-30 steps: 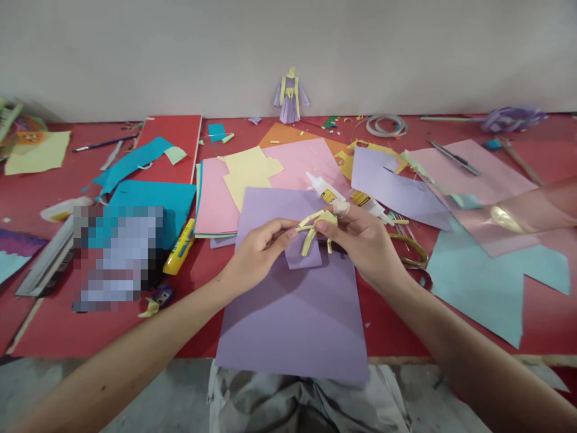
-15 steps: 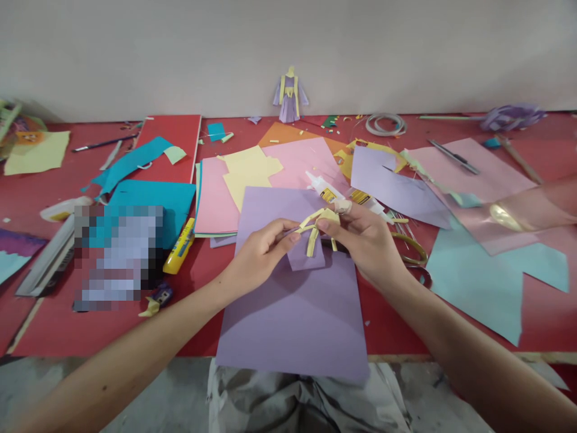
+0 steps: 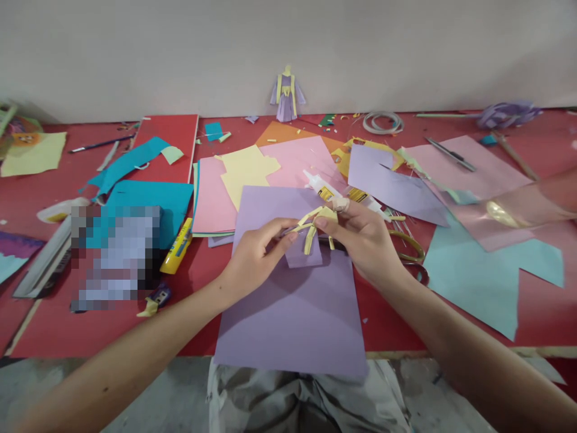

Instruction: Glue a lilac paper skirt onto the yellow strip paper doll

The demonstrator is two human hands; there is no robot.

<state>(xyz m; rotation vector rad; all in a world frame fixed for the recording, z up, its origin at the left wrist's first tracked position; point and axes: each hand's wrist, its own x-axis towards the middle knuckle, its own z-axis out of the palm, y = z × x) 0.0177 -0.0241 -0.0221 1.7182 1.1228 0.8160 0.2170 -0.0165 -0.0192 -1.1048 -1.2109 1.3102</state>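
My left hand (image 3: 265,249) and my right hand (image 3: 367,240) meet above a large purple sheet (image 3: 288,325). Between their fingertips is a small purple and yellow paper figure (image 3: 309,237), with yellow strips hanging from it and a purple panel below. The left thumb and index finger pinch its left side. On its right side, the right thumb presses against the fingers, one of which has a pale wrap (image 3: 340,205). Fingers hide part of the figure. Dark-bladed scissors (image 3: 408,243) with rounded handles lie beside my right hand, partly covered.
A finished-looking paper doll (image 3: 286,96) leans on the wall. Glue bottles (image 3: 325,190), a yellow glue stick (image 3: 177,245) and a craft knife (image 3: 451,154) lie around coloured sheets. Another person's blurred forearm (image 3: 554,195) reaches in from the right. The table's front edge (image 3: 396,355) is near.
The whole view has shifted slightly, so things sit a little further left. Both hands keep the same pinch on the paper figure, with hardly any movement.
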